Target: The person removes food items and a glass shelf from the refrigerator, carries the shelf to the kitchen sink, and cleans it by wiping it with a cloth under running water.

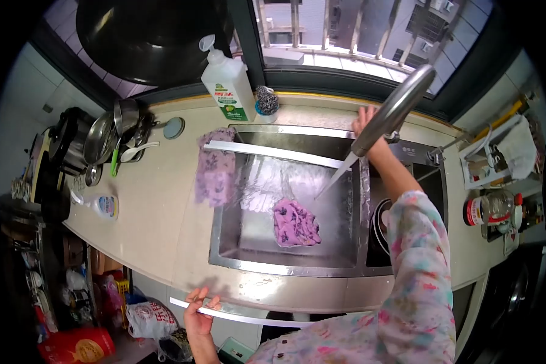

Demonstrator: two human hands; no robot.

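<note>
My right hand (364, 121) reaches behind the tall metal faucet (394, 112) at the sink's back edge; the faucet partly hides it, and what its fingers touch cannot be made out. Water runs from the spout into the steel sink (224, 242). Inside the basin lies a crumpled, wet pink cloth (295, 222) with dark patterns. Near the counter's front edge, my left hand (201, 309) grips a thin white strip (242, 317). Another white strip (273, 151) lies across the back of the basin, its left end over a second patterned cloth (217, 167) on the counter.
Behind the sink stand a white pump bottle (227, 82) and a cup with a steel scrubber (266, 103). At left are pans (100, 138) and a spray bottle (103, 205). A jar (491, 208) and a white rack (503, 151) are at right.
</note>
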